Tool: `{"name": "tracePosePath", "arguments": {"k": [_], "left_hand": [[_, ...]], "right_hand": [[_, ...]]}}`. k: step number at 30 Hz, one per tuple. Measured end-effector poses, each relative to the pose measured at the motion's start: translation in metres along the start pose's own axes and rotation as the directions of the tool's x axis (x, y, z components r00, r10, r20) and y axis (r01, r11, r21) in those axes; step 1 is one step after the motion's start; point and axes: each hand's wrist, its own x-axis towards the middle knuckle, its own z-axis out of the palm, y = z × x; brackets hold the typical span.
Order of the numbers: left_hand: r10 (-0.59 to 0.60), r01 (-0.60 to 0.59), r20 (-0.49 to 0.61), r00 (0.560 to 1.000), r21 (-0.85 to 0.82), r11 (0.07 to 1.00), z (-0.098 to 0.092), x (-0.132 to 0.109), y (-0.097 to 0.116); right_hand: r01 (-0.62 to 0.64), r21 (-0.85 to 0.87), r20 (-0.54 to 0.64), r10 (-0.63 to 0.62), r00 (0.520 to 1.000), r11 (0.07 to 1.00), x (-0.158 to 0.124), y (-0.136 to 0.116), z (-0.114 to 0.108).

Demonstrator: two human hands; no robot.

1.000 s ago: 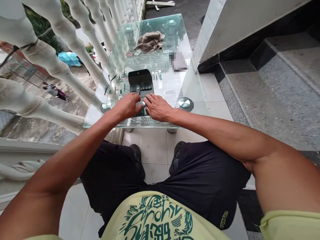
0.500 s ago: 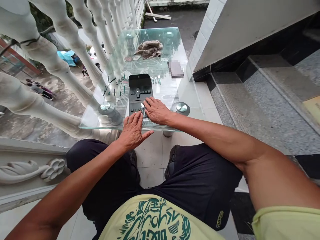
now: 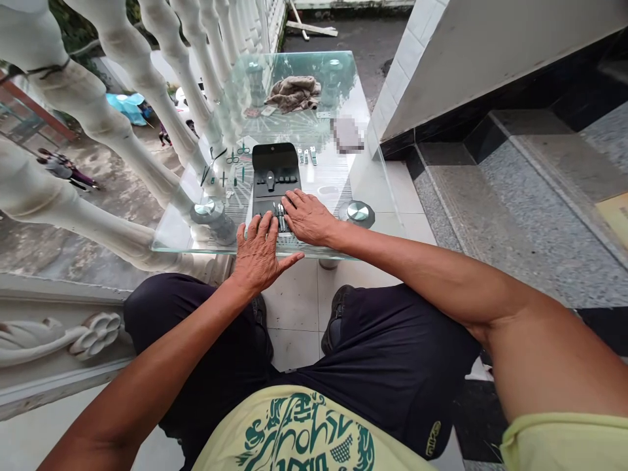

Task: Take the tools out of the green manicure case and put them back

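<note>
A black manicure case (image 3: 275, 163) lies unfolded near the front edge of the glass table (image 3: 304, 59). Slim metal tools (image 3: 279, 216) sit in its lower part, between my hands. My left hand (image 3: 258, 255) rests on the case's lower left corner, fingers stretched and thumb apart. From the right, my right hand (image 3: 309, 217) lies over the case's lower right side, fingertips beside the tools; its palm side is hidden. Left of the case are small scissors (image 3: 233, 157) and several small tools (image 3: 235, 178). Nail clippers (image 3: 307, 156) stand in a row to its right.
A crumpled brown cloth (image 3: 294, 93) lies at the table's far end, and a blurred-out object (image 3: 347, 135) nearer on the right. White balusters (image 3: 147, 157) line the left side. Stone steps (image 3: 490, 196) rise on the right. People (image 3: 66, 169) are visible below, outside.
My left hand has shifted slightly down and left, uncovering more of the metal tools. My right hand stays nearly still. The camera view has tilted a little.
</note>
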Motion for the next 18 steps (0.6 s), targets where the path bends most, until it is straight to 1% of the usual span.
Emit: {"name": "tracePosePath", "arguments": {"k": [2,4,11,18], "left_hand": [[-0.016,0.016,-0.019,1.000,0.005,1.000,0.001,-0.001,0.000],[-0.021,0.021,-0.009,1.000,0.010,1.000,0.001,-0.001,0.000],[0.043,-0.044,0.062,0.997,0.005,0.999,-0.007,-0.001,0.000],[0.072,-0.070,0.062,0.996,-0.030,0.997,-0.011,-0.009,0.000]], "right_hand": [[0.001,0.003,0.003,-0.001,1.000,1.000,0.000,0.000,0.001],[0.006,0.005,0.007,-0.006,1.000,1.000,0.000,0.001,0.001],[0.005,0.027,0.007,-0.005,1.000,1.000,-0.001,0.000,0.000],[0.001,0.037,-0.003,-0.001,1.000,0.999,-0.001,0.000,0.000]]}}
